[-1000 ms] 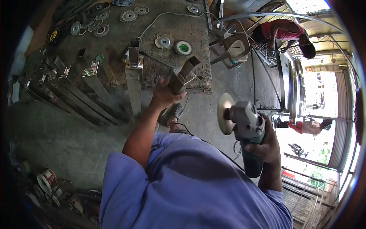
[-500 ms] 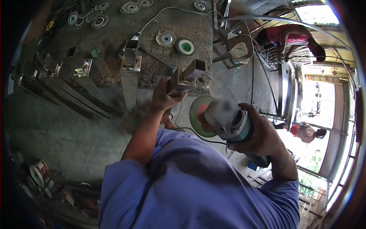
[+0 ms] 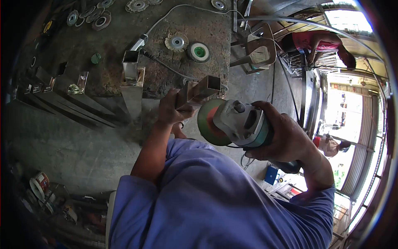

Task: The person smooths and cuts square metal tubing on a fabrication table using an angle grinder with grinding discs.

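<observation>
My left hand (image 3: 172, 108) is wrapped around a metal piece made of square tube (image 3: 197, 93), close to the near corner of the workbench (image 3: 166, 72). An angle grinder (image 3: 244, 124) is in my right hand (image 3: 286, 133), its body lying in the palm with the fingers around it. The grinder's green and red disc (image 3: 211, 122) faces left, its upper edge right at the underside of the tube piece in this view. Behind my left hand, a long square metal leg (image 3: 132, 97) leans at the bench edge with a short tube (image 3: 130, 64) at its top.
Toothed discs (image 3: 177, 42) and a green-centred wheel (image 3: 200, 52) lie on the bench beside a grey cable (image 3: 172, 9). More metal legs (image 3: 78, 101) lean along its left side. A plastic chair (image 3: 261, 52) stands beyond. At right, a person in red (image 3: 317, 41) bends over metal bars.
The grinder has turned in my right hand, and its disc has moved left and up to the tube piece. My left hand and the tube piece have shifted slightly down.
</observation>
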`<state>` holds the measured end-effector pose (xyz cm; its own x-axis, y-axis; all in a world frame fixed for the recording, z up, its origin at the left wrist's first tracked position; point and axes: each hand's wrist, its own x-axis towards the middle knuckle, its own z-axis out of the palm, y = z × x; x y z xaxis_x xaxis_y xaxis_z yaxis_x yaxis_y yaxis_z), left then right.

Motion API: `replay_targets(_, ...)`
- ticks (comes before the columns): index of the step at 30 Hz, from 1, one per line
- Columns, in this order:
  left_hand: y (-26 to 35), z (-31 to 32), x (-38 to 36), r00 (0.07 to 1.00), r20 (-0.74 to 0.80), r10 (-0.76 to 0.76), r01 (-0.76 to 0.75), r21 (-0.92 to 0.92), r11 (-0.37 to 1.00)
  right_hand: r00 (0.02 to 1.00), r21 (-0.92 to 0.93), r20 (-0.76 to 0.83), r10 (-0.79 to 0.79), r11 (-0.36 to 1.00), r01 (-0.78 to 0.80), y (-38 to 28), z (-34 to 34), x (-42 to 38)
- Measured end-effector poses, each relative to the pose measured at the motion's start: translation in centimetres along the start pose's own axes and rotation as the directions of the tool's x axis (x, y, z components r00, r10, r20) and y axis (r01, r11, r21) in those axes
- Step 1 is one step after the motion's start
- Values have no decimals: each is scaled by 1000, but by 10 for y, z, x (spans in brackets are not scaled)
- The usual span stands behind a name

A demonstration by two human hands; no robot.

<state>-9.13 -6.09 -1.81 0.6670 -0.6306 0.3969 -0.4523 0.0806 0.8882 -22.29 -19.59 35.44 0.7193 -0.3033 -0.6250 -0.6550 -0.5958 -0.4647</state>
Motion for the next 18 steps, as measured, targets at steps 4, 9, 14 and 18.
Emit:
replay_targets(4,0,2,-2,1000,-15,-18,17,-54,998,999,-31,40,-3,1000,4,-2,-7,8)
replay_targets(9,-5,3,-4,1000,-12,-3,3,-77,997,997,-59,73,16,998,-11,-3,-15,16)
replay_targets(14,-16,9,-8,999,-32,36,-38,-73,997,995,-98,95,-24,995,34,-2,-20,21)
replay_targets(18,-9,4,-4,999,-10,30,-31,-67,997,994,-122,100,-31,992,43,0,-23,23)
